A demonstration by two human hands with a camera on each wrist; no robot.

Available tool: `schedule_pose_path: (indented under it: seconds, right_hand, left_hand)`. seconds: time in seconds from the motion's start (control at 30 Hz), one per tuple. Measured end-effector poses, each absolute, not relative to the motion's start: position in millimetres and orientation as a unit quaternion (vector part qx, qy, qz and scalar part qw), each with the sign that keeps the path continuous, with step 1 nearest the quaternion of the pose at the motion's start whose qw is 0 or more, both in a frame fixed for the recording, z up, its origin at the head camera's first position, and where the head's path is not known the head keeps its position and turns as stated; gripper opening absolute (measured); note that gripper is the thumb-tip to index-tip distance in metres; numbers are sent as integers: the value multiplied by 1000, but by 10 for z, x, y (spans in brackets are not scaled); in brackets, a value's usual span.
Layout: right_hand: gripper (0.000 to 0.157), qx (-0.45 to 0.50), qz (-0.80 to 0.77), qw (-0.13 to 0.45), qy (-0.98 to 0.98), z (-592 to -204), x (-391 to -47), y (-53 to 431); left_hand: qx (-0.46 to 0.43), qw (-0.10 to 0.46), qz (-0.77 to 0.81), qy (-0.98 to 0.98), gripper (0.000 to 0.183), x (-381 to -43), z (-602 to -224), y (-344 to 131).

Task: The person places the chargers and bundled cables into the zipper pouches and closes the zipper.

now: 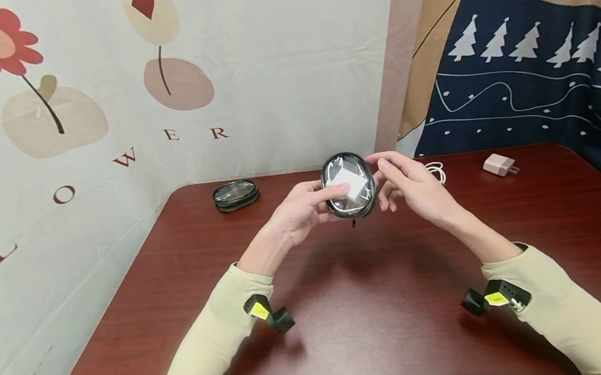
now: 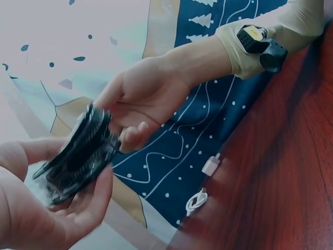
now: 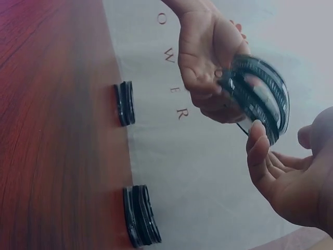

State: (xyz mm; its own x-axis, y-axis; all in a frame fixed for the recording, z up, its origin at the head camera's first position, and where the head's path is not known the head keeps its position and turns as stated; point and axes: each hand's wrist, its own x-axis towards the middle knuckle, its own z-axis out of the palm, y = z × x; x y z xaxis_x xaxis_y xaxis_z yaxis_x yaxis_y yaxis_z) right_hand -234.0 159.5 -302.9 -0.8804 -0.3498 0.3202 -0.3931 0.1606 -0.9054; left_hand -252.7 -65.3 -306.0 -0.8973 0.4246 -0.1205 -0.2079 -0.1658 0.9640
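Note:
An oval zip pouch (image 1: 341, 203) with clear faces and black trim is raised above the table, a white square showing through its front. My left hand (image 1: 302, 208) grips it from the left, thumb across the clear face and fingers behind. The right hand (image 1: 414, 185) is at the pouch's right edge, its fingertips against the rim and its thumb apart from it. In the right wrist view, the black zipped side of the pouch (image 3: 255, 99) faces the camera. The left wrist view shows the right palm (image 2: 151, 96) beyond the pouch (image 2: 83, 156).
A similar black-trimmed pouch (image 1: 236, 195) lies at the table's back left. Two pouches, one nearer (image 3: 140, 216), stand along the table edge in the right wrist view. A coiled white cable (image 1: 436, 171) and a white charger plug (image 1: 500, 164) lie at the back right, before printed curtains.

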Motion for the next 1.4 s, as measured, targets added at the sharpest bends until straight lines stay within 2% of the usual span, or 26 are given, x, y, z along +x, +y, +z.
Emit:
schedule_pose_path:
  seconds: [0.2,0.53,0.77,0.97,1.2,1.4]
  right_hand:
    - [40,236,595,24,-768,-3051,-2330,1539]
    - [33,230,521,44,-821,-3119,-2258,1405]
    - [30,247,496,112,-825,-3155,-2200,1333]
    - [18,247,485,172,-821,-3165,-2190,1303]
    - [3,262,477,202,-814,-3179,-2200,1305]
    - [7,292,462,226,-806,-3175,-2210,1318]
  left_hand:
    - [48,164,795,582,39,-2543,-3030,-660]
    - [0,112,843,526,37,-2558,-3003,-672]
    - [-6,103,856,506,38,-2509,-2998,-609]
    - [-3,105,861,498,39,-2450,-2991,-563]
    - [-6,100,864,493,39,-2437,-2986,-547]
    - [-11,100,864,493,39,-2446,-2992,-546]
